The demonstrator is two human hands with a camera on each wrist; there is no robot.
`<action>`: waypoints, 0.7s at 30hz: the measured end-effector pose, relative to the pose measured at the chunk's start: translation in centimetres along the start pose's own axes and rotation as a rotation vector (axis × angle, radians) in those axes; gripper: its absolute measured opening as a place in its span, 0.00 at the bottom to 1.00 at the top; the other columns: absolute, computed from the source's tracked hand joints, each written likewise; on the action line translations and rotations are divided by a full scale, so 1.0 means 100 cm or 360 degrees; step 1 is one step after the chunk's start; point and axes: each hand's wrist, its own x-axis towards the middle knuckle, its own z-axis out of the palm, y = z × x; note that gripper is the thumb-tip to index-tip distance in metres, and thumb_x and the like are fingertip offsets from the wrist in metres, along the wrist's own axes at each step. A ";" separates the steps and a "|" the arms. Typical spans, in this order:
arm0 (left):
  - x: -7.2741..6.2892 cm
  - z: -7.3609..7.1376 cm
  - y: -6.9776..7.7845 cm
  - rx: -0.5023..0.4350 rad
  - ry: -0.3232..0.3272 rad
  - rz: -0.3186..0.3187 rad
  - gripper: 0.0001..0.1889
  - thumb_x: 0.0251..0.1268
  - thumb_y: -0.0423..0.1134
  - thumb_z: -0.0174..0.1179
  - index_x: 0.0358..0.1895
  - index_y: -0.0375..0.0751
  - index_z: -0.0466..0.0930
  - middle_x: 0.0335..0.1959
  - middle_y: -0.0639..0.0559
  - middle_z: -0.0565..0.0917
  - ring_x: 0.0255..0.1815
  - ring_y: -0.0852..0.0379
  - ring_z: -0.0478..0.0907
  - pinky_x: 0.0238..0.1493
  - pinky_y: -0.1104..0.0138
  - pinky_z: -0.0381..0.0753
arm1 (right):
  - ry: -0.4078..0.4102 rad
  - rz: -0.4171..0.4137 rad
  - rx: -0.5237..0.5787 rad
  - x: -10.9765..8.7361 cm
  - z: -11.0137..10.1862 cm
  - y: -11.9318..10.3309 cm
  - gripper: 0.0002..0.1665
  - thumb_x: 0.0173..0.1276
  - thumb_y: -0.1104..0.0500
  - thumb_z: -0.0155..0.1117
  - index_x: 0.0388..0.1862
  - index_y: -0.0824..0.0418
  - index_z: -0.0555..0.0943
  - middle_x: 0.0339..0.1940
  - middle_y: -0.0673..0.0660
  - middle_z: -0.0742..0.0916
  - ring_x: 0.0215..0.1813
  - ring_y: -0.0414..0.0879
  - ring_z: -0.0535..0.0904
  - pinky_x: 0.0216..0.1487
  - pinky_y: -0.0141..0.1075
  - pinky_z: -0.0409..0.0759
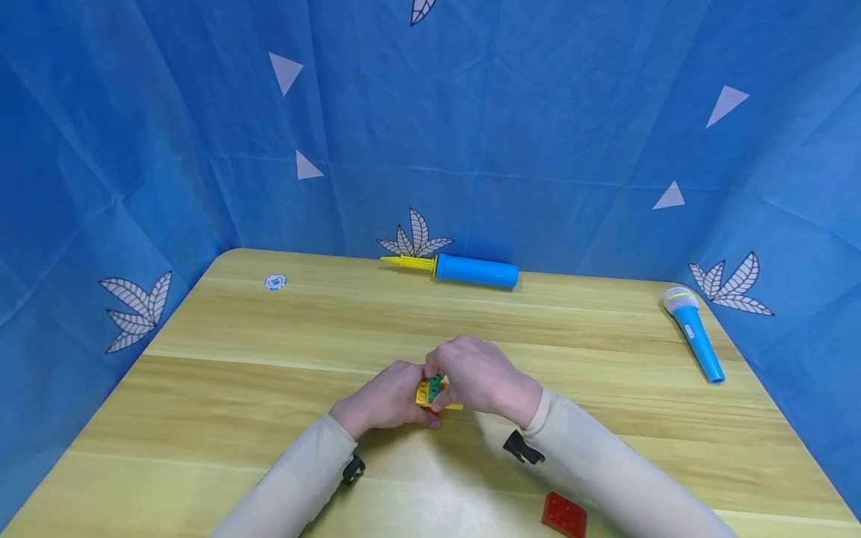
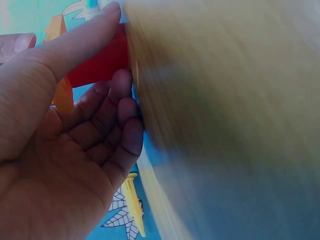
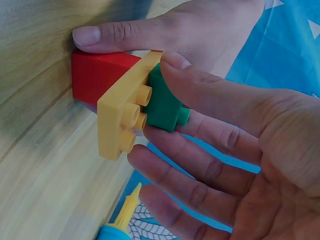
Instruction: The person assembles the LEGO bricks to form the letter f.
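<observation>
A small stack of toy building bricks stands on the wooden table [image 1: 323, 321] between the hands. At its bottom is a red brick [image 3: 95, 75], with a yellow plate brick [image 3: 112, 120] lying across it. On one part of the yellow studs sits a green brick [image 3: 162, 102]; other studs next to it are bare. My left hand [image 1: 390, 396] holds the red brick low at the table, thumb on one side and fingers on the other. From above, my right hand [image 1: 484, 377] pinches the green brick between thumb and fingers.
Near the front edge, beside the right sleeve, lies a flat red brick [image 1: 564, 514]. A blue and yellow hand pump [image 1: 474, 271] is at the back edge, with a round token [image 1: 275, 282] back left. The blue toy microphone [image 1: 699, 340] rests far right; blue cloth [image 1: 430, 112] hangs behind.
</observation>
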 end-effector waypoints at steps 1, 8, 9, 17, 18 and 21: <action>0.000 0.000 0.000 0.0004 0.0002 0.0007 0.18 0.49 0.44 0.78 0.37 0.50 0.76 0.29 0.65 0.78 0.30 0.65 0.74 0.35 0.71 0.75 | -0.0002 0.0006 -0.0001 0.000 0.000 0.000 0.14 0.46 0.57 0.85 0.29 0.53 0.86 0.28 0.44 0.85 0.28 0.39 0.75 0.28 0.31 0.74; 0.000 -0.001 0.001 0.0013 0.0007 0.0035 0.18 0.49 0.44 0.78 0.37 0.50 0.76 0.30 0.65 0.78 0.31 0.66 0.74 0.36 0.70 0.75 | 0.0006 0.0018 -0.0014 0.000 0.000 0.000 0.14 0.47 0.56 0.85 0.30 0.53 0.86 0.27 0.43 0.84 0.28 0.39 0.74 0.26 0.32 0.74; 0.000 -0.001 0.001 0.0012 0.0009 0.0041 0.18 0.49 0.43 0.78 0.37 0.50 0.76 0.30 0.65 0.78 0.31 0.65 0.74 0.36 0.70 0.75 | 0.0008 0.0017 -0.0018 0.000 0.000 0.000 0.14 0.47 0.55 0.85 0.30 0.52 0.86 0.27 0.43 0.84 0.28 0.39 0.74 0.26 0.32 0.74; -0.002 -0.003 0.002 0.0007 0.0005 0.0028 0.18 0.49 0.43 0.78 0.37 0.49 0.76 0.29 0.64 0.77 0.30 0.64 0.73 0.35 0.69 0.74 | 0.0033 0.0025 -0.0028 -0.001 0.002 0.000 0.14 0.47 0.54 0.84 0.30 0.52 0.87 0.28 0.43 0.84 0.27 0.38 0.74 0.23 0.32 0.73; -0.002 -0.003 0.002 0.0001 0.0004 0.0026 0.18 0.49 0.43 0.78 0.37 0.49 0.76 0.30 0.64 0.77 0.30 0.64 0.73 0.35 0.69 0.74 | 0.0035 0.0030 -0.0027 -0.002 0.003 0.000 0.14 0.47 0.53 0.84 0.31 0.52 0.87 0.28 0.43 0.84 0.27 0.38 0.73 0.23 0.32 0.73; -0.001 -0.002 0.002 -0.0007 -0.0001 0.0016 0.18 0.49 0.44 0.78 0.37 0.50 0.76 0.30 0.64 0.78 0.31 0.65 0.73 0.35 0.69 0.75 | 0.0040 0.0044 -0.0028 -0.002 0.003 0.000 0.15 0.47 0.52 0.84 0.32 0.52 0.87 0.28 0.44 0.84 0.26 0.38 0.73 0.22 0.32 0.73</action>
